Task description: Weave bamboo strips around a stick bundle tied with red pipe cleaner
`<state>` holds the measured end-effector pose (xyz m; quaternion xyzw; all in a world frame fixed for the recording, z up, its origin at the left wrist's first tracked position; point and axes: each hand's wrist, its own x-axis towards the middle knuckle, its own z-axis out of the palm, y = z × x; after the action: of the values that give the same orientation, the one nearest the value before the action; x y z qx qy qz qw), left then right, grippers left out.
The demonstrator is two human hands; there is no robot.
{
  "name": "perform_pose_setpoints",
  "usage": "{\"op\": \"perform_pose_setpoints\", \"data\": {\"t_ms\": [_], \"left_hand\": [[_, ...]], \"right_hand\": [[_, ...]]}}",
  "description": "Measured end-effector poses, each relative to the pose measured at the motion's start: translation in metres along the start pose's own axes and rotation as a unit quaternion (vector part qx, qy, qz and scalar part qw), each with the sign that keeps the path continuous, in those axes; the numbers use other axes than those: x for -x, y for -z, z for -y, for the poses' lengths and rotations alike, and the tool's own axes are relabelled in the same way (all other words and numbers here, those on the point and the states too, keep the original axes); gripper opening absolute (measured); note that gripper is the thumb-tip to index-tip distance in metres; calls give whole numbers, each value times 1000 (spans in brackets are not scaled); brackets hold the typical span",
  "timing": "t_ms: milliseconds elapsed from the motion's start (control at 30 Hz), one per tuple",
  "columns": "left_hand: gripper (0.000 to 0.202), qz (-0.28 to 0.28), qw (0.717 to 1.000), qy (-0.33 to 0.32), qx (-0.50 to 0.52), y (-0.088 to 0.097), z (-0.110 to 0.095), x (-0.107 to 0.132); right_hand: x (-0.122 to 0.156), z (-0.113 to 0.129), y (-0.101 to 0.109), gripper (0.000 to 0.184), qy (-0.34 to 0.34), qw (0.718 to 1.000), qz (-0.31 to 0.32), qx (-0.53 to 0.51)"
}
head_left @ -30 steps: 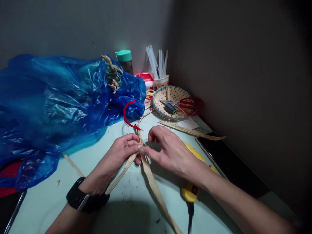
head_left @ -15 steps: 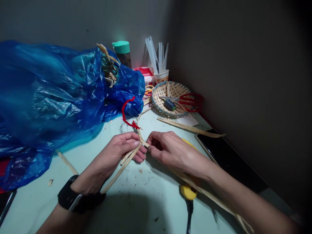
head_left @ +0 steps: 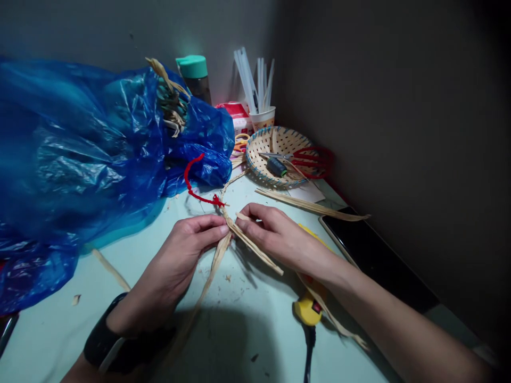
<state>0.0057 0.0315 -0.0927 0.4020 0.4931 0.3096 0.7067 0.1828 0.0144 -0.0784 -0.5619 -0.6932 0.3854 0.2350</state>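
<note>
Both my hands meet over a braid of dried leaf strips on the pale green table. My left hand pinches the braid's end, with one long strip trailing toward me. My right hand is closed on another strip that crosses under its fingers and runs off to the lower right. A red pipe cleaner is tied to the braid's far end. I wear a black watch on the left wrist.
A big blue plastic bag with leaf strips fills the left. At the back stand a green-capped bottle, a cup of glue sticks and a woven basket with red scissors. A yellow glue gun and dark tablet lie right.
My right hand has swung its strip from the lower right over toward the middle, crossing it near the braid. The view has tilted down a little; my left hand kept its pinch.
</note>
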Motion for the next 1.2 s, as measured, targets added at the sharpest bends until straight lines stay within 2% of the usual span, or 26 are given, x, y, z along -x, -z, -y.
{"op": "perform_pose_setpoints", "data": {"t_ms": [167, 333, 467, 667, 767, 867, 1033, 1100, 1200], "left_hand": [[12, -35, 997, -41, -61, -2, 3, 0], [8, 20, 999, -23, -29, -2, 2, -1], [19, 66, 998, -18, 4, -2, -1, 0], [12, 78, 994, -7, -75, 4, 0, -1], [8, 85, 993, 18, -73, 5, -1, -2], [6, 84, 995, 34, -34, 4, -3, -3], [13, 53, 998, 30, 7, 1, 1, -5], [13, 28, 999, 27, 10, -1, 3, -4], [14, 10, 1000, 16, 9, -3, 5, -3]], "right_hand": [[-1, -6, -5, 27, -11, 999, 30, -32], [-2, -11, -11, 18, -4, 999, 12, -49], [-2, -5, -10, 17, 4, 1000, -17, -7], [-1, -1, 2, 17, 23, 999, 19, 17], [1, 1, 6, 23, 31, 998, 55, 6], [3, 2, 8, 28, 37, 996, 86, -9], [1, 0, 7, 29, 38, 994, 97, -13], [-1, -1, 6, 26, 38, 996, 80, 14], [-1, 0, 2, 14, 34, 997, 22, 68]]}}
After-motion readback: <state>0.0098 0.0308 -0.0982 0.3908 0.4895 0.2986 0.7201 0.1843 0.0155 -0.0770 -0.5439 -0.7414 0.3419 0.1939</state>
